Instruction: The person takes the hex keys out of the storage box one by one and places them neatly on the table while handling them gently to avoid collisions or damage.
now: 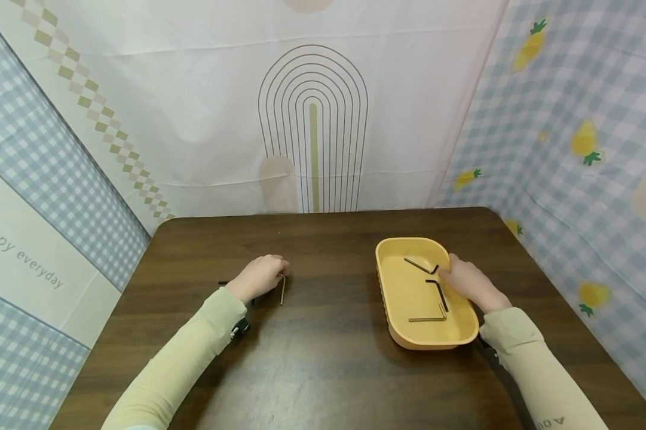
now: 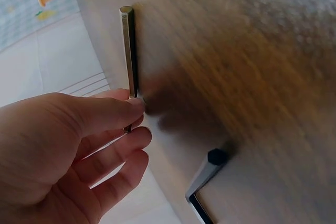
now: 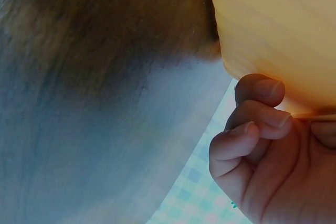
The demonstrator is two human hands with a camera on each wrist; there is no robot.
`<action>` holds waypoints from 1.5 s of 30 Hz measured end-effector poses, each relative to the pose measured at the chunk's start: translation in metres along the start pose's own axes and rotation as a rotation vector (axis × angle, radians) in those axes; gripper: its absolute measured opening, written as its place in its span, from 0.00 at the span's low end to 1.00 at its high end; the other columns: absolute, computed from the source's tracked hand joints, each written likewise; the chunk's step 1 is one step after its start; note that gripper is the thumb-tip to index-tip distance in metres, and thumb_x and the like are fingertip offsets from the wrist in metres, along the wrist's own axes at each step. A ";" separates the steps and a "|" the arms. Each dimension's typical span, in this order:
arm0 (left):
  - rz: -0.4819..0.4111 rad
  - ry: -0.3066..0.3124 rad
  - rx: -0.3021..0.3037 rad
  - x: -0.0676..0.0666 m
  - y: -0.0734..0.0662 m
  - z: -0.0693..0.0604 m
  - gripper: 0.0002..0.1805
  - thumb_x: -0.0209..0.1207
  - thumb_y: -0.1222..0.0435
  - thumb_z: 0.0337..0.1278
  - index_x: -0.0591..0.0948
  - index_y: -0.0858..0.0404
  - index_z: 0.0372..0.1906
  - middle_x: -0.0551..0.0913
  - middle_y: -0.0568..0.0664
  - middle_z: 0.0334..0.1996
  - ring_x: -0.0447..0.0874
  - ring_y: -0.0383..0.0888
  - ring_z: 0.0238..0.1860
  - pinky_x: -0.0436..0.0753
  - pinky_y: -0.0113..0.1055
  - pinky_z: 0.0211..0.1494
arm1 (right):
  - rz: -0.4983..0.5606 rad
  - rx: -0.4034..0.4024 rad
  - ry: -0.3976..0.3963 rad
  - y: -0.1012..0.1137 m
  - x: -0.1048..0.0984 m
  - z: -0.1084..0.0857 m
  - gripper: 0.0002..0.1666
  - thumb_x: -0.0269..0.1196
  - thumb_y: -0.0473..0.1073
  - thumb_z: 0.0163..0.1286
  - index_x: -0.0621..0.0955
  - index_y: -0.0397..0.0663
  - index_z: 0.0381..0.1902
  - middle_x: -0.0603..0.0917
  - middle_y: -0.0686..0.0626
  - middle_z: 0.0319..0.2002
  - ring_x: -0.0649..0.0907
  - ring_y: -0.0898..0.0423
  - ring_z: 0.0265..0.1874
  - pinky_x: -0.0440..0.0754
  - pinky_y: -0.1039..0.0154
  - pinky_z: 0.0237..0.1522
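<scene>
My left hand (image 1: 260,276) pinches a bronze-coloured hex key (image 1: 282,292) between thumb and fingers, left of the table's middle. In the left wrist view the long arm of this hex key (image 2: 128,51) points away from the thumb. Close by on the table lies a black hex key (image 2: 206,172), mostly covered by the left hand in the head view. On the right, my right hand (image 1: 467,282) grips the right rim of a yellow plastic basket (image 1: 400,298). Inside lie a black hex key (image 1: 442,297), another dark hex key (image 1: 418,266) and a bronze one (image 1: 426,319).
The dark wooden table (image 1: 312,370) ends at a hanging white cloth (image 1: 210,119) at the back. Blue checked cloths hang along both sides.
</scene>
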State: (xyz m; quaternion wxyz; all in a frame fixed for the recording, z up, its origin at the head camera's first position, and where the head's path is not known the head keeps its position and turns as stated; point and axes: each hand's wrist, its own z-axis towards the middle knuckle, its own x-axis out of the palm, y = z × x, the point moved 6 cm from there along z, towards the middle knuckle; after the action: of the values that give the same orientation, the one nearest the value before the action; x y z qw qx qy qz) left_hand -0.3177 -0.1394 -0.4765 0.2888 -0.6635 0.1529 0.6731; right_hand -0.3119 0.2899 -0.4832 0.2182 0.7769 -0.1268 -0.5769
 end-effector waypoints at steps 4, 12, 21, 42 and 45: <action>0.007 -0.007 0.000 0.000 0.000 0.000 0.09 0.62 0.77 0.58 0.86 0.64 0.40 0.85 0.52 0.37 0.86 0.50 0.41 0.84 0.43 0.44 | -0.008 0.000 0.002 0.000 0.000 0.000 0.37 0.47 0.44 0.79 0.52 0.16 0.69 0.81 0.31 0.41 0.84 0.51 0.30 0.80 0.57 0.31; 0.021 -0.021 0.005 -0.001 0.000 -0.001 0.08 0.63 0.77 0.58 0.86 0.64 0.38 0.84 0.53 0.36 0.86 0.51 0.40 0.84 0.43 0.42 | -0.013 0.003 -0.002 -0.001 0.000 0.001 0.37 0.46 0.44 0.79 0.52 0.16 0.69 0.81 0.30 0.42 0.84 0.50 0.31 0.80 0.55 0.32; 0.027 -0.011 0.002 0.001 0.001 -0.002 0.06 0.64 0.76 0.58 0.85 0.64 0.38 0.84 0.52 0.36 0.86 0.50 0.40 0.84 0.43 0.42 | 0.003 0.006 0.002 -0.003 0.001 0.001 0.36 0.46 0.44 0.78 0.53 0.17 0.69 0.81 0.32 0.40 0.84 0.50 0.30 0.80 0.56 0.31; 0.022 -0.010 -0.008 -0.001 0.004 -0.005 0.08 0.63 0.76 0.59 0.86 0.63 0.40 0.84 0.52 0.37 0.86 0.50 0.41 0.84 0.44 0.44 | 0.014 -0.009 -0.005 -0.002 0.000 0.001 0.35 0.47 0.43 0.79 0.54 0.17 0.67 0.82 0.36 0.36 0.84 0.52 0.27 0.81 0.57 0.29; 0.021 -0.006 -0.009 -0.001 0.004 -0.006 0.08 0.63 0.76 0.59 0.86 0.62 0.40 0.83 0.52 0.37 0.86 0.50 0.41 0.84 0.44 0.44 | 0.009 -0.011 -0.007 -0.002 0.000 0.000 0.35 0.47 0.43 0.79 0.55 0.17 0.67 0.82 0.35 0.36 0.84 0.51 0.27 0.81 0.56 0.29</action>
State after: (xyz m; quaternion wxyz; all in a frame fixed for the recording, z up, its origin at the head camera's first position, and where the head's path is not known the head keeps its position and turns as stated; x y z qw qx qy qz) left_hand -0.3153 -0.1466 -0.4764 0.2791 -0.6613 0.1558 0.6786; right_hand -0.3124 0.2914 -0.4841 0.2247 0.7731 -0.1276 -0.5793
